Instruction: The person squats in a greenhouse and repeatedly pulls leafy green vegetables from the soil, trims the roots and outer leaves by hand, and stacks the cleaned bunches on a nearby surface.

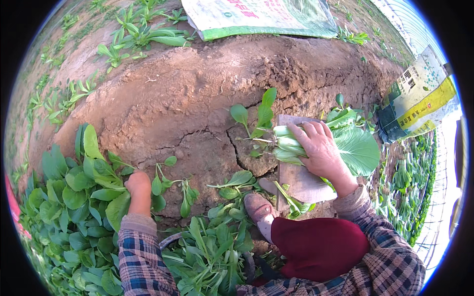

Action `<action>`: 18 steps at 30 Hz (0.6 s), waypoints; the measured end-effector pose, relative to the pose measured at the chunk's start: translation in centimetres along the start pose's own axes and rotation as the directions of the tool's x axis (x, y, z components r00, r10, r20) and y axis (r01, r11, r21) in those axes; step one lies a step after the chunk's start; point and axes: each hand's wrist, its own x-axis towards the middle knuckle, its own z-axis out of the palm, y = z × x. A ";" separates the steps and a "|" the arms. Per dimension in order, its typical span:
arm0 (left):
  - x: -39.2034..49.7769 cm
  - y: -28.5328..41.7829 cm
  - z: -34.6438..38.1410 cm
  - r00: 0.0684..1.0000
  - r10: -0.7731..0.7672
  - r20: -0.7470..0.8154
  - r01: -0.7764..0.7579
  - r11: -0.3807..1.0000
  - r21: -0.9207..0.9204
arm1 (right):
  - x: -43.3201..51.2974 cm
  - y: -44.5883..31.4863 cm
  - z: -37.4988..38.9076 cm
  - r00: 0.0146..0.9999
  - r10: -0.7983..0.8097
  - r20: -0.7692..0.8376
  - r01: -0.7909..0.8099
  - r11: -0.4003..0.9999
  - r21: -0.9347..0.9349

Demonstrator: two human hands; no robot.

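Observation:
My right hand (321, 150) lies over a bunch of leafy greens (287, 147), its fingers around the pale stalks. The bunch rests across a wooden board (296, 177); roots point left and a broad leaf (357, 148) spreads right past the wrist. My left hand (139, 185) is at the edge of the dense growing greens (74, 196), beside the stem of a leafy plant (102, 170). Its fingers are curled and mostly hidden, so its hold is unclear. Loose leaves (237, 179) lie on the soil between my hands.
A container (170, 238) of cut greens stands near my shoe (258, 208). A printed sack (259, 16) lies flat beyond a raised soil bank (207, 70). Another printed sack (418, 100) stands at the right, near rows of bundled greens (401, 177).

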 end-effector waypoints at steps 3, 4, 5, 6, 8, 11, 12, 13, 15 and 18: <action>-1.4 0.9 -1.8 0.994 0.036 0.105 -0.040 0.999 0.036 | -0.1 -0.3 0.4 0.999 0.037 0.000 -0.037 0.999 0.035; -2.5 1.1 -2.5 0.989 0.070 0.134 -0.082 0.993 0.083 | -0.2 -0.3 0.4 0.999 0.034 0.017 -0.035 0.999 0.029; -3.9 1.5 -3.1 0.981 0.113 0.157 -0.132 0.984 0.117 | -0.3 -0.2 0.4 0.999 0.040 0.019 -0.041 0.998 0.041; -5.7 1.7 -3.7 0.966 0.199 0.164 -0.218 0.970 0.110 | -0.4 -0.2 0.4 1.000 0.017 0.005 -0.017 0.998 0.060; -9.9 1.9 -4.6 0.941 0.325 0.099 -0.334 0.937 0.102 | -0.6 -0.2 0.2 1.000 0.022 0.015 -0.023 0.996 0.081; -18.0 1.2 -4.2 0.923 0.367 -0.116 -0.360 0.930 0.072 | -1.2 -0.2 -0.5 0.998 0.044 0.036 -0.047 0.994 0.102; -20.3 1.0 -3.8 0.931 0.360 -0.067 -0.358 0.933 0.034 | -1.4 -0.2 -1.0 0.998 0.049 0.050 -0.054 0.992 0.113; -22.3 0.5 -3.4 0.929 0.354 -0.105 -0.352 0.935 0.032 | -1.7 -0.2 -1.5 0.997 0.056 0.054 -0.062 0.992 0.107; -25.9 -1.5 -2.8 0.960 0.274 0.051 -0.270 0.960 -0.067 | -2.4 -0.5 -2.9 0.998 0.067 0.000 -0.066 0.985 0.160; -30.6 -3.9 -2.4 0.967 0.253 -0.019 -0.248 0.928 -0.279 | -3.6 -1.1 -6.3 0.996 0.016 -0.083 0.009 0.955 0.295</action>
